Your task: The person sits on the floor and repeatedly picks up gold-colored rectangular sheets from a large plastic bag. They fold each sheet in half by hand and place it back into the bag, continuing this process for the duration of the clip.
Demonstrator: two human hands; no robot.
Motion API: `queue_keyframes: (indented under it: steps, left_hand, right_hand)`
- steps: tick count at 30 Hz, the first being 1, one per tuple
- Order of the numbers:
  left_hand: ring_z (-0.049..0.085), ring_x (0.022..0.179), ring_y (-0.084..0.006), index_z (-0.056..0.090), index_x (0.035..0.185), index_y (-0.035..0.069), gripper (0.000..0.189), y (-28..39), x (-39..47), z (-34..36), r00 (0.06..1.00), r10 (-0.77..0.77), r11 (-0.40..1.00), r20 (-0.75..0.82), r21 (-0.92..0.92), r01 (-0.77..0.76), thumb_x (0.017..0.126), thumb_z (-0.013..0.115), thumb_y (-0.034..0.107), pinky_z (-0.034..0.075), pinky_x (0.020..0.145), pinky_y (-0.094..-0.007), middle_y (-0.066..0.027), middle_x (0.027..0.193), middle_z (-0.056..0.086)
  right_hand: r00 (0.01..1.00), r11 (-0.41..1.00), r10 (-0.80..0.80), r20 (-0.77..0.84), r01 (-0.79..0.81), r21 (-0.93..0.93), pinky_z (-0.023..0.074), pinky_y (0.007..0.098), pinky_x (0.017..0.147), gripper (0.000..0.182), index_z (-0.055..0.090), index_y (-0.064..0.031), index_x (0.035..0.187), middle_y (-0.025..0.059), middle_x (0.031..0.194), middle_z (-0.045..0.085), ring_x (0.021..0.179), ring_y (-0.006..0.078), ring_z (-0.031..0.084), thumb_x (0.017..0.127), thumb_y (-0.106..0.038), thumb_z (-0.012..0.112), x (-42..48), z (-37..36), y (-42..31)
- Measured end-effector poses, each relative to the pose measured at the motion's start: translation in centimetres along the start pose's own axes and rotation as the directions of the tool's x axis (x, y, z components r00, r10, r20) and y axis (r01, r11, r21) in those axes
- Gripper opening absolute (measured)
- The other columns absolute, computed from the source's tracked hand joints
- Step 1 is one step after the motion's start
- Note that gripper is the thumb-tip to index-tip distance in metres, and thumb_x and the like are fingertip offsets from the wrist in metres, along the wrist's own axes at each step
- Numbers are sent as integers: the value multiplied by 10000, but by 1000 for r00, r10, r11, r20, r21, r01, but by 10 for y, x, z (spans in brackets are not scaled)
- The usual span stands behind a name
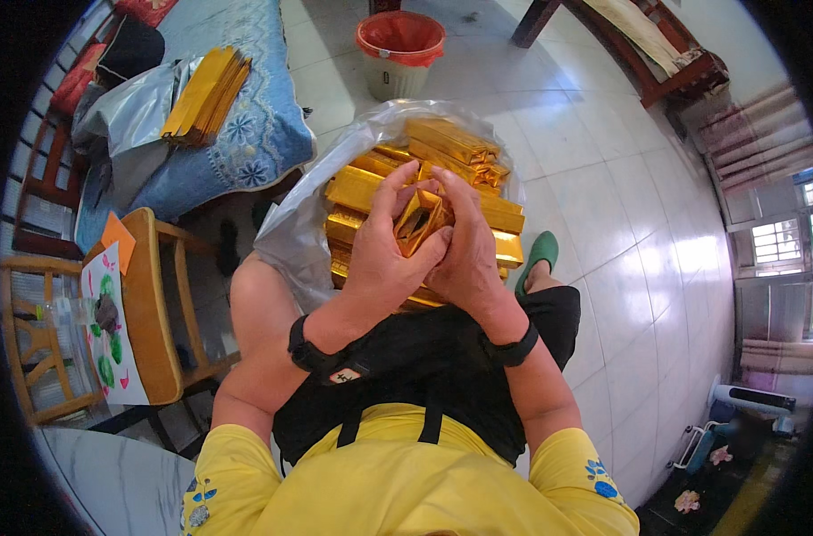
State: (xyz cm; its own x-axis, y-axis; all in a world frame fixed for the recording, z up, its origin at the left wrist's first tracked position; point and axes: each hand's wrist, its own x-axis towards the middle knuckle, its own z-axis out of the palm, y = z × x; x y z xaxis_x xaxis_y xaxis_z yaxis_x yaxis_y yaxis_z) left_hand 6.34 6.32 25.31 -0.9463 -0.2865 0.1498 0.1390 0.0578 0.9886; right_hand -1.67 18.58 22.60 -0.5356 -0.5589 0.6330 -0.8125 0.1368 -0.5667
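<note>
Both hands hold one gold foil paper box, (416, 224) whose near end gapes and shows a dark hollow. My left hand (386, 258) wraps its left side, thumb across the front edge. On the right side, my right hand (465, 248) cups it, fingertips near those of the left. Beneath and beyond the hands, a large translucent plastic bag (289, 248) holds many long gold foil blocks (447, 141). A stack of flat, folded gold foil paper (205, 97) lies on a silver-grey plastic sheet (135, 110) at the upper left.
A blue patterned cover (259, 134) lies under the sheet. Past the bag stands a bin with a red liner (400, 43). To the left is a wooden chair (152, 301) with a painted paper sheet (115, 342) and an orange paper piece (118, 238). Tiled floor (601, 201) extends right.
</note>
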Motion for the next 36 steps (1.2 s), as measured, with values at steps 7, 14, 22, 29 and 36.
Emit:
queue_keyframes:
  steps: [7, 14, 22, 29, 36]
  left_hand:
    - [511, 1377, -227, 396, 1502, 17, 551, -17, 5, 2, 989, 130, 991, -76, -1, -130, 1001, 625, 44, 407, 1155, -344, -152, 1448, 535]
    - [536, 1326, -235, 414, 1474, 5, 499, -62, 31, -33, 992, -9, 992, -129, -128, -8, 1062, 593, 224, 419, 1114, -343, -170, 1396, 562]
    - [603, 1211, -324, 571, 1297, -23, 490, -117, 43, -51, 993, 7, 928, -114, 370, 36, 999, 667, 353, 469, 1042, -396, -202, 1268, 633]
    - [593, 1116, -450, 585, 1208, -34, 485, -140, 14, -48, 961, -200, 592, 193, 805, -38, 914, 728, 325, 492, 969, -495, -267, 1185, 615]
    - [595, 1210, -427, 559, 1284, -46, 531, -156, 8, -62, 885, -443, 587, 142, 792, 167, 988, 644, 387, 498, 982, -474, -273, 1278, 622]
  right_hand:
    - [1000, 1000, 6, -23, -6, -10, 445, 487, 1093, 933, 374, -86, 1485, 192, 1412, 534, 1290, 412, 542, 685, -59, 855, -6, 4, 12]
    - [982, 963, 126, 143, -86, -255, 434, 461, 1022, 819, 547, -120, 1392, 147, 1247, 595, 1159, 368, 557, 640, -75, 869, -3, -28, 38]
    - [785, 860, 420, 455, -185, -476, 407, 491, 1029, 891, 494, -130, 1476, 152, 1253, 589, 1180, 368, 546, 675, -173, 882, -29, -55, 88]
    - [844, 890, 351, 406, -165, -425, 414, 487, 1076, 879, 466, -89, 1485, 184, 1329, 571, 1264, 388, 527, 738, -305, 876, -47, -49, 114]
    - [812, 790, 576, 93, -522, -322, 404, 458, 1127, 842, 433, -24, 1514, 278, 1434, 514, 1348, 414, 487, 890, -481, 764, -49, -79, 126]
